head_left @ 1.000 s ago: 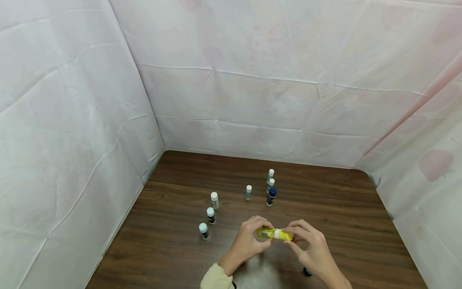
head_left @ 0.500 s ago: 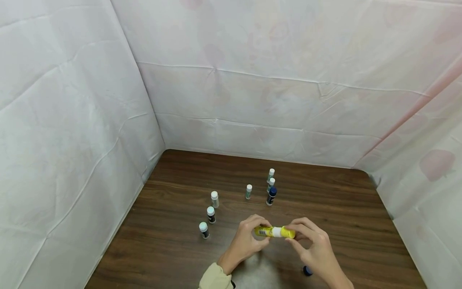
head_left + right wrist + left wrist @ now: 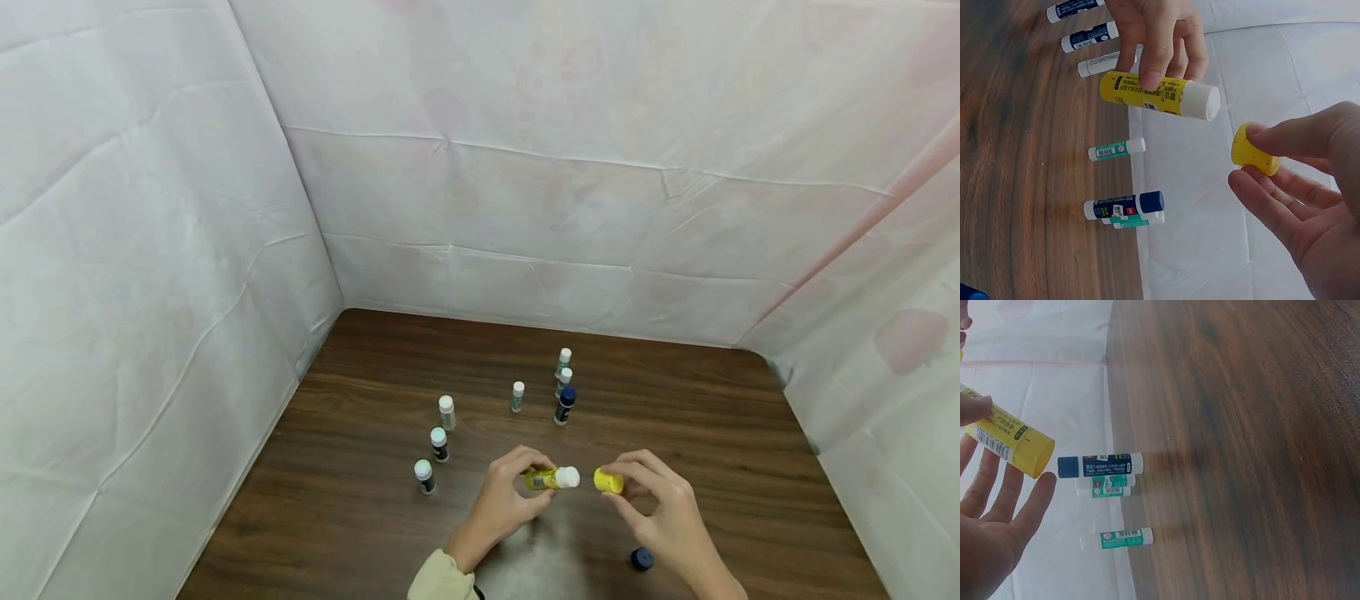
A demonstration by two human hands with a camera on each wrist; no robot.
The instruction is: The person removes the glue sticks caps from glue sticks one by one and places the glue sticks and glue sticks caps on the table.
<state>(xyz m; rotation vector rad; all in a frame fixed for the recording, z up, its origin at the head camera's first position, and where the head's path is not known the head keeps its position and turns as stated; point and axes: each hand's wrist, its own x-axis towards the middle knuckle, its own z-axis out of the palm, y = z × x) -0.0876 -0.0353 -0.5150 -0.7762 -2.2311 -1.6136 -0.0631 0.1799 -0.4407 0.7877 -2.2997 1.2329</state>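
One yellow stick (image 3: 1163,99): up over the table (image 3: 337,500), white end (image 3: 1202,101) showing
Left hand (image 3: 506,498): fingers pinch the yellow stick
Right hand (image 3: 658,498): fingers pinch the yellow cap (image 3: 1251,156), near the white end but apart
Best way: squeeze softly, hold the yellow stick steady, let nothing bump the white end

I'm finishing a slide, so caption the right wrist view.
The left hand grips a yellow tube; the right hand holds a yellow cap apart from it.
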